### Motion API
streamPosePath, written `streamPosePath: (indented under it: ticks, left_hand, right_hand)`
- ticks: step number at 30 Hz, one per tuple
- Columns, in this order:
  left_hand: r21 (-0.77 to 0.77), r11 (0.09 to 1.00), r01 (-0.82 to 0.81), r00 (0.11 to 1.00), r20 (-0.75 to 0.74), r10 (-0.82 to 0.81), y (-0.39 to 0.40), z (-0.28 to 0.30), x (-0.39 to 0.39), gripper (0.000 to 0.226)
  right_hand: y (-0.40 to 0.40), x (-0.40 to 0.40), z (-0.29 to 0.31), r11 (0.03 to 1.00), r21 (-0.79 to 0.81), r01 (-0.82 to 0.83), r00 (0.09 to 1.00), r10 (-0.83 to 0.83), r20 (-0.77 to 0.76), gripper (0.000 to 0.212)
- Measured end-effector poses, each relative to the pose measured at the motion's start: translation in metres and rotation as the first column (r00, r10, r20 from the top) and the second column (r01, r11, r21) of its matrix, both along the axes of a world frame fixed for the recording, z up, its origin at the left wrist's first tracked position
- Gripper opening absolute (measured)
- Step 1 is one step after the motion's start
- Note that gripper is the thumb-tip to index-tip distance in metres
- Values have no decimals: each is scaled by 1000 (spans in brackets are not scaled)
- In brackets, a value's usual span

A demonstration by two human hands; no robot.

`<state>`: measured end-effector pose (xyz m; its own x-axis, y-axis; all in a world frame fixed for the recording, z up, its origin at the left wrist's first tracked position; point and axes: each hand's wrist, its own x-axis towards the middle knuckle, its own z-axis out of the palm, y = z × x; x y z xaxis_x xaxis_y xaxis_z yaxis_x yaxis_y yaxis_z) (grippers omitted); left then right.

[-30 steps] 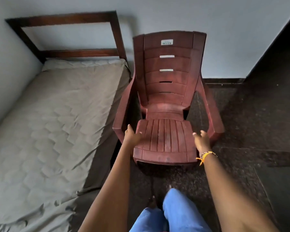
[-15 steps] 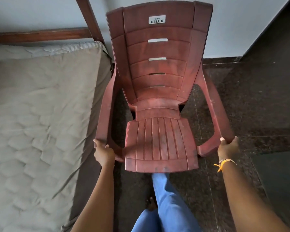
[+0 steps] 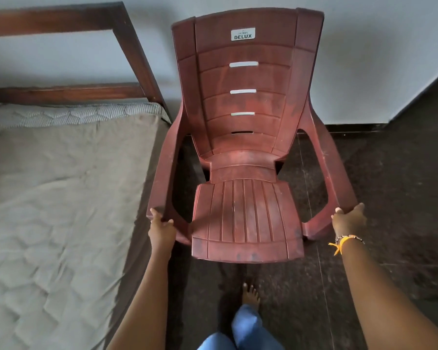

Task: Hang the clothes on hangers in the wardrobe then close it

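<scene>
A dark red plastic armchair (image 3: pixel 245 152) with a "DELUX" label stands in front of me on the dark floor, its back to the wall. My left hand (image 3: pixel 161 229) is closed around the front end of its left armrest. My right hand (image 3: pixel 349 219), with a yellow band at the wrist, grips the front end of the right armrest. The seat is bare. No clothes, hangers or wardrobe are in view.
A bed (image 3: pixel 61 198) with a grey-brown quilted mattress and dark wooden headboard (image 3: pixel 127 39) sits close against the chair's left side. White wall behind. Dark speckled floor (image 3: pixel 395 198) stretches to the right. My bare foot (image 3: pixel 250 295) and blue trouser legs are below the chair.
My hands went from the seat's front edge out to the two armrest ends and closed on them. The view has come nearer to the chair.
</scene>
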<state>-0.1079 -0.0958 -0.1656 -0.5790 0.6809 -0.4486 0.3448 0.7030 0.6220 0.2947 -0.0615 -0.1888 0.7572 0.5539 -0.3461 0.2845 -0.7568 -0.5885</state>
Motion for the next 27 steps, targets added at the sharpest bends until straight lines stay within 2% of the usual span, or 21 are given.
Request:
streamPosePath:
  ticks: [4,9,14,18,22,25,27]
  left_hand:
    - [-16,997,81,996,37,-81,65,0,-6,64]
    - [-7,983,182,983,10,-182,148,-12,-20,64]
    - [-73,964,256,967,15,-256,214,-11,-23,62]
    - [-114,921,373,927,12,-374,244,-7,-30,64]
    - [-129,922,364,930,6,-367,256,-1,-26,70]
    - [-87,933,350,936,60,-346,243,-5,-13,86]
    - [-115,939,324,946,64,-318,236,-1,-1,86]
  right_hand:
    - [73,8,-1,996,-5,-84,996,84,-20,61]
    - [141,15,3,980,-45,-193,976,197,94,50]
    - [190,22,2,947,-142,-290,933,312,181,51]
    - [219,20,7,940,-179,-291,930,322,176,46]
    - [231,18,7,946,-179,-271,941,299,156,46]
    - [224,16,9,948,-177,-263,950,286,122,54]
    - [225,9,15,945,-188,-267,958,281,54,63]
